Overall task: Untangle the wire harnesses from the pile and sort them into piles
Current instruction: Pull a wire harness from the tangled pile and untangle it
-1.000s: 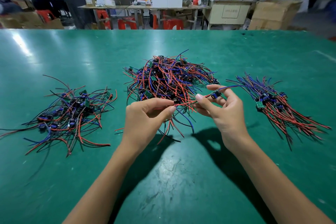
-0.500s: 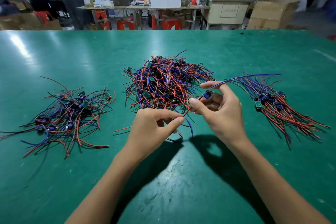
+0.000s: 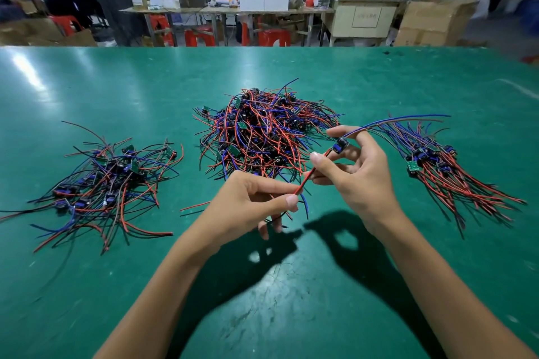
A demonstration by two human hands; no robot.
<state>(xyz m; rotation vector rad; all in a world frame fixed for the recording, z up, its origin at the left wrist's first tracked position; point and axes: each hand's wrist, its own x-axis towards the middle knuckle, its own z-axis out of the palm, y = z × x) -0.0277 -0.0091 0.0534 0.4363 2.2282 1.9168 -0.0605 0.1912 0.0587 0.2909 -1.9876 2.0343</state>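
Separation of one red-and-blue wire harness (image 3: 339,145) above the green table (image 3: 116,90): our left hand (image 3: 248,207) pinches its red tail, our right hand (image 3: 358,178) pinches near its connector; we should draw it clear of the tangled central pile (image 3: 262,131) slowly.

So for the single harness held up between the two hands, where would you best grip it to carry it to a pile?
Probably at the small blue component midway along the held harness, pinched from above. It is the one rigid part; the red leads toward the left hand and the blue leads arcing past the right hand are limp and would droop.
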